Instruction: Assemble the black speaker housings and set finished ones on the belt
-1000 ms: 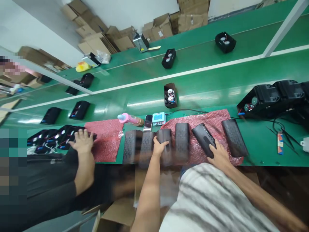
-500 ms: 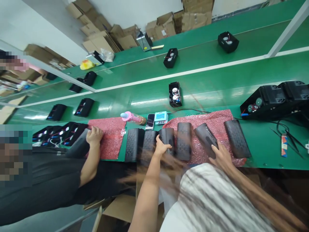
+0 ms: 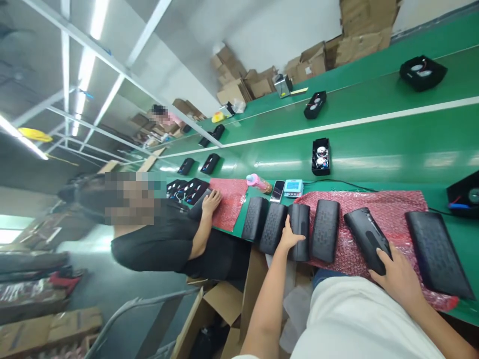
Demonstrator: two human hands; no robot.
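Two black casings [image 3: 358,224], rounded edges, smooth oblong recesses [image 3: 369,240]

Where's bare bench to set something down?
Bare green bench flanks the open black box, beyond the phone and red bubble wrap. The near edge is crowded: six black cases in a row, left hand and right hand on two.

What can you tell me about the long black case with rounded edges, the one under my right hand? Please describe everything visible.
The long black case looks like matt moulded plastic. Its upper face has a smooth, darker oval patch, with small marks or openings along one edge. It lies slantwise on red bubble wrap, between two black cases with patterned faces. The fingers of the right hand touch its near end and hide part of it. Its underside cannot be seen.
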